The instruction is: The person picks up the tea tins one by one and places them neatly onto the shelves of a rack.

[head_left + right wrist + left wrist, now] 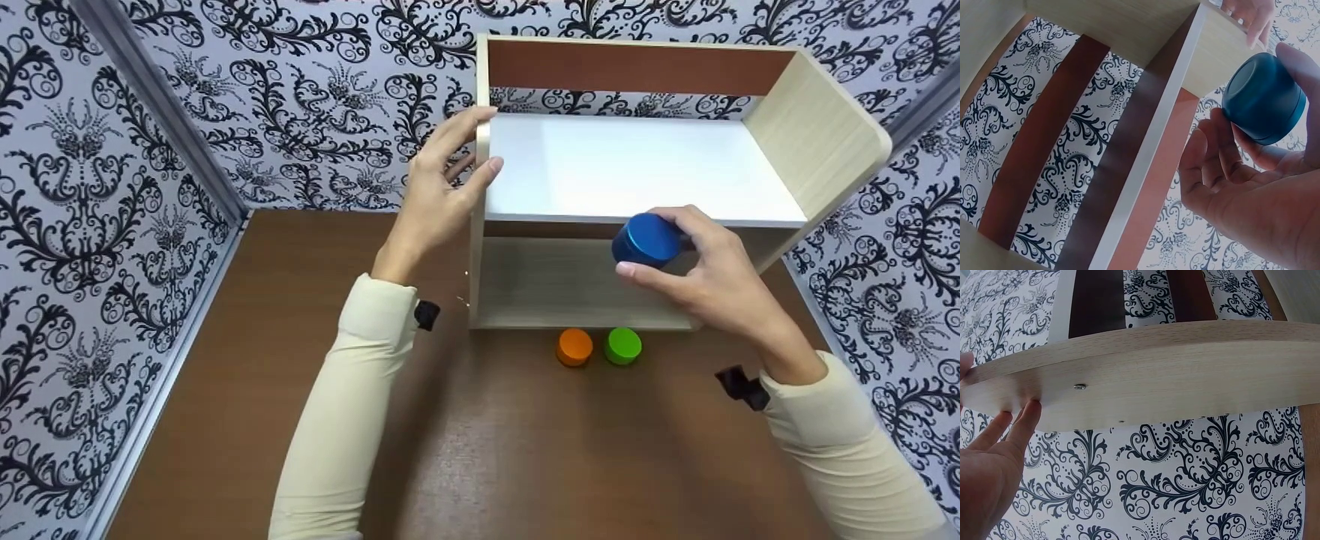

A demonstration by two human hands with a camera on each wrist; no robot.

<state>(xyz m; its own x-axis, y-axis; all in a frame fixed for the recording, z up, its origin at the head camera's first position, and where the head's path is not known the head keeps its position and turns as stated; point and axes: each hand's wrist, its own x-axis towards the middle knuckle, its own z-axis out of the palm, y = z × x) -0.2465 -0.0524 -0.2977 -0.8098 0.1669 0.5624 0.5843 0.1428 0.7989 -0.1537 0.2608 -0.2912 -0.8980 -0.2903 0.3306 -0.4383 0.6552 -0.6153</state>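
My right hand point(712, 277) holds a blue cylindrical container point(646, 240) between thumb and fingers, in front of the white shelf board's front edge. In the right wrist view, the same blue container point(1264, 98) looks teal. My left hand point(442, 184) grips the front edge of the wooden shelf unit's left side panel point(482, 82). Its thumb lies on the inner side, and in the left wrist view its fingers point(1026, 422) touch the panel's outer face. An orange container point(574, 346) and a green container point(623, 345) stand side by side before the unit's base.
The two-level unit has a white upper board point(637, 161), a lower wooden board point(555, 285) and a reddish-brown back rail point(637, 67). It stands on a brown tabletop point(510, 450). Patterned walls point(82, 225) rise on the left, back and right.
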